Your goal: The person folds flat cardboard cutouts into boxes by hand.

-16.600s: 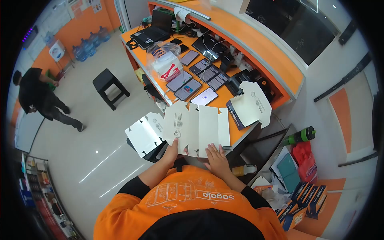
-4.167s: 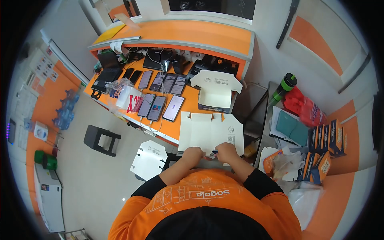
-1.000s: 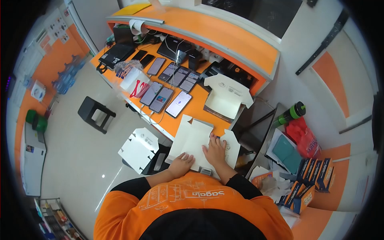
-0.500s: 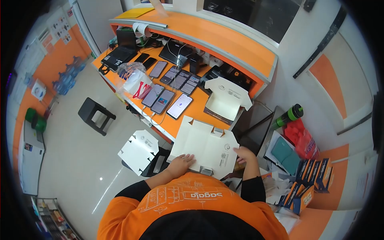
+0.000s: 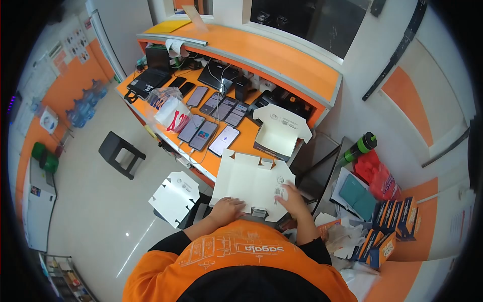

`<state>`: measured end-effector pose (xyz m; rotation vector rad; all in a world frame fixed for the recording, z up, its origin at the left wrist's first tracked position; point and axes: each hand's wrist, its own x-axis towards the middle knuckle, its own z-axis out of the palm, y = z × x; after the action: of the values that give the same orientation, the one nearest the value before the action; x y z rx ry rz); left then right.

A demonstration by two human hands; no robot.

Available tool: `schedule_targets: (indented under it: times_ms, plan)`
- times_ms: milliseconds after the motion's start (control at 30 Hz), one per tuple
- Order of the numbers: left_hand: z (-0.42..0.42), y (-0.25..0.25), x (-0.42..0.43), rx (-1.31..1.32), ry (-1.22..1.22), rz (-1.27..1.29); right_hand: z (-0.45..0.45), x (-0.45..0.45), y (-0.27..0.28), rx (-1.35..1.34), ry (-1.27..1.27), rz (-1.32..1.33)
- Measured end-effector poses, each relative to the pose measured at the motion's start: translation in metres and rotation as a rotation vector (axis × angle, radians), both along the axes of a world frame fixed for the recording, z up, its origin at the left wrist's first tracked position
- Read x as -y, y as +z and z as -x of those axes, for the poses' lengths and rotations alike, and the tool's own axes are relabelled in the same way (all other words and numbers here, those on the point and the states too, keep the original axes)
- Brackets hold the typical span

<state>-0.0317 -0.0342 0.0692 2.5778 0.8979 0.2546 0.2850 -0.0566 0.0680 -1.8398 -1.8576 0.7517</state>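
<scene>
A partly folded white cardboard box [image 5: 246, 176] lies inside-up at the counter's front edge, close to my body. My left hand [image 5: 229, 209] rests flat on its near left edge, fingers stretched out and thumb hidden. On the right flap, beside the printed marks, my right hand [image 5: 293, 201] touches the cardboard with fingers apart. Another box [image 5: 279, 132], with walls up and lid open, stands on the counter's right end. To the left, an unfolded box blank [image 5: 174, 197] lies on a dark seat-like surface.
Several phones [image 5: 223, 140], some with cables, lie on the orange counter [image 5: 206, 163] beside a plastic bag [image 5: 171, 113] and a laptop [image 5: 153, 70]. A black stool [image 5: 121, 151] stands left. At right are a green-black bottle [image 5: 359, 147], a red bag [image 5: 377, 178] and several small boxes [image 5: 395, 216].
My right hand has moved left from the box's right edge onto its flap, fingers spreading. My left hand stays on the near edge. The whole view has shifted slightly.
</scene>
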Motion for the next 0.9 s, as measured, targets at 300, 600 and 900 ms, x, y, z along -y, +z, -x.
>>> schedule_targets:
  times_ms: [300,600,900]
  plan:
    - [0.011,0.012,0.0,0.007,0.107,0.138,0.048,0.003,-0.009,-0.431,0.318,0.29]
    - [0.012,0.006,0.003,0.073,0.174,0.161,0.039,-0.002,-0.002,-0.408,0.216,0.396]
    - [0.01,0.008,0.003,0.047,0.157,0.145,0.038,-0.009,-0.021,-0.236,0.28,0.292]
